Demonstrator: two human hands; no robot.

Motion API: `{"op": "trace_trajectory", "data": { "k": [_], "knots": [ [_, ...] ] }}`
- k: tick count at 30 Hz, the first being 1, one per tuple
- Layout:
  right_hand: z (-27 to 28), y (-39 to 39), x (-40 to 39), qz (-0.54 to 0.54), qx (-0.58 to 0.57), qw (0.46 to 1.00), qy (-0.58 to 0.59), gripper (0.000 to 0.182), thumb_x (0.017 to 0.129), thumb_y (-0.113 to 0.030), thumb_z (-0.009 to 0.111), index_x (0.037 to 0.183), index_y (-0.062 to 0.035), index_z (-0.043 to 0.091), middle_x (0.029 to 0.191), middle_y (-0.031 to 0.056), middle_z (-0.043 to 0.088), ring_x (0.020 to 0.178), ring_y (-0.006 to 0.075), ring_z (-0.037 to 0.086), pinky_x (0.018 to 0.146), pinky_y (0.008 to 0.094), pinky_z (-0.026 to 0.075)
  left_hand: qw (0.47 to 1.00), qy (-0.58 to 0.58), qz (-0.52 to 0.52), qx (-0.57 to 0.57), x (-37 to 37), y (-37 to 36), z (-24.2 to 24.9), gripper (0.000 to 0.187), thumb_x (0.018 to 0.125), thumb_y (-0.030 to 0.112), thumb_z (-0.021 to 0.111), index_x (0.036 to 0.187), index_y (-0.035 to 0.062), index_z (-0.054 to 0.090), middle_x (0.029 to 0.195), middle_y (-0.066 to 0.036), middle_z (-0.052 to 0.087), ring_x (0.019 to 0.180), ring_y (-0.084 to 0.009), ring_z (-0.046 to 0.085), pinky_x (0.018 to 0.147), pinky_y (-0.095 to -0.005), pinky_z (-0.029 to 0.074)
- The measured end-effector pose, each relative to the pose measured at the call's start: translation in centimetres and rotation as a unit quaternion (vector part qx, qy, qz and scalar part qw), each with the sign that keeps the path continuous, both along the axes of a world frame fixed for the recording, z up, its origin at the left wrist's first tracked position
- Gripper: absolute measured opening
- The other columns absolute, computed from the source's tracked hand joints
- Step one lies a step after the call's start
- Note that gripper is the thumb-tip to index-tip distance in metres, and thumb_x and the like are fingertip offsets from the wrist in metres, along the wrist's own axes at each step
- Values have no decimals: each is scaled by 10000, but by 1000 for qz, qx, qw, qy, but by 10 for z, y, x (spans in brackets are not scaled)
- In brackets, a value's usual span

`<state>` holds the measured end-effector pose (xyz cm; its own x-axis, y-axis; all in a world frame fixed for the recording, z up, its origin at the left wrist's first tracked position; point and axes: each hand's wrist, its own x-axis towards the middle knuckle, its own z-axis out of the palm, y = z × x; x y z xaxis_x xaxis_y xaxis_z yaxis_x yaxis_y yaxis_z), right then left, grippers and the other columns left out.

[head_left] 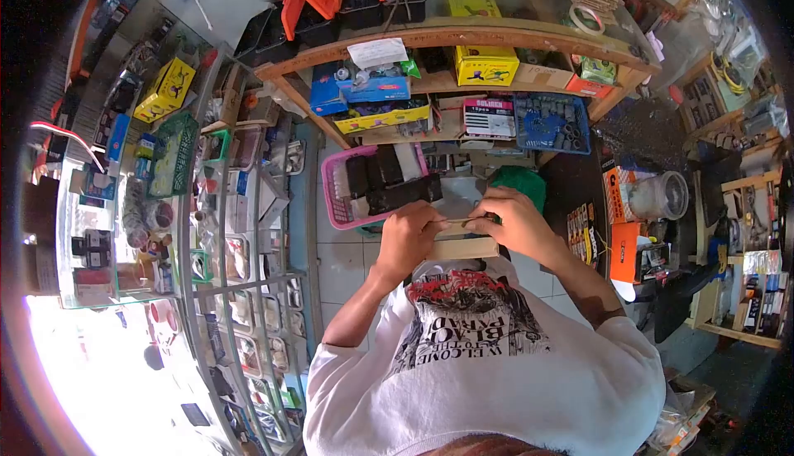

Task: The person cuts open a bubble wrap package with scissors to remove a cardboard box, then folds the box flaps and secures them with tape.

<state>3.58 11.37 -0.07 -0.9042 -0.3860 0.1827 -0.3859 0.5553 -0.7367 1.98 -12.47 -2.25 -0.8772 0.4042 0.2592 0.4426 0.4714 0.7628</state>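
Observation:
In front of my chest, both hands hold a small light-brown cardboard box (463, 248). My left hand (411, 237) grips its left end, fingers bent around the upper edge. At the right end, my right hand (511, 220) pinches the upper edge with thumb and fingers. What is inside the box cannot be made out. Just beyond my left hand, a pink basket (335, 195) holds several dark packages (380, 176). A green bag (521, 181) lies behind my right hand.
Wooden shelves ahead carry yellow boxes (486, 66), a blue tray (552, 125) and a tape roll (586, 19). Glass shelving (248, 291) with packed goods stands left. To the right are an orange box (626, 251) and a clear jar (659, 196).

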Motion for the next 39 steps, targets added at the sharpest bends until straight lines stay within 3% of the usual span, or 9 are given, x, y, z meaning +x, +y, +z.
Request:
{"op": "trace_trajectory", "data": {
  "k": [6,9,15,18,24,27,33,36,39],
  "knots": [
    [-30,-1,2,3,-5,1000,16,202,787,-138,815,773,-4,665,754,121,644,780,326,627,699,433,468,999,-41,-10,-17,5,0,-11,94,787,61,781,853,5,742,759,-130,663,676,-295,657,624,-387,507],
    [-34,2,6,-2,-27,1000,-10,230,790,-144,822,743,1,650,731,126,646,734,326,633,649,431,464,996,-84,-16,-40,6,1,-11,146,778,156,804,825,48,718,787,-134,671,719,-350,661,641,-427,513],
    [-48,7,9,-26,-37,996,-77,198,799,-144,828,788,1,694,711,131,660,668,300,643,601,410,459,992,-104,-57,-30,-3,2,-22,179,803,198,805,828,46,713,784,-151,675,715,-372,664,631,-446,509],
    [-43,9,4,-27,-39,994,-98,194,799,-155,834,814,-4,712,690,128,656,634,284,626,591,391,456,996,-37,-61,-45,-12,5,-27,219,810,235,803,817,41,702,779,-161,673,720,-377,660,628,-451,506],
    [-44,10,-5,-5,-33,991,-131,184,805,-145,830,820,-7,709,650,122,643,576,232,604,560,367,444,981,-100,-124,-114,-24,5,-26,218,844,231,790,852,31,702,803,-140,685,720,-329,675,663,-391,521],
    [-44,10,-7,12,-22,986,-163,167,814,-129,817,828,-6,706,669,119,661,585,216,615,562,357,448,981,-104,-151,-64,-28,10,-22,299,832,280,794,790,14,665,755,-170,664,699,-379,653,634,-446,503],
    [-46,5,-6,36,-17,990,-135,156,822,-130,799,828,-9,700,683,129,672,617,227,653,576,361,466,973,-151,-160,-64,-26,9,-23,365,837,321,794,800,-15,656,747,-203,660,723,-385,667,654,-442,508],
    [-34,4,-7,40,11,991,-130,161,812,-132,801,831,-7,700,692,137,675,626,245,659,580,367,469,974,-106,-161,-118,-24,9,-20,356,863,335,770,881,-5,664,776,-174,666,729,-354,662,685,-418,517],
    [-35,4,-7,40,36,990,-127,162,801,-124,803,836,-4,701,701,140,679,627,261,653,583,365,469,976,-111,-146,-118,-22,9,-25,357,862,323,767,835,-13,648,758,-186,656,736,-374,654,677,-427,510]
  ]
}}
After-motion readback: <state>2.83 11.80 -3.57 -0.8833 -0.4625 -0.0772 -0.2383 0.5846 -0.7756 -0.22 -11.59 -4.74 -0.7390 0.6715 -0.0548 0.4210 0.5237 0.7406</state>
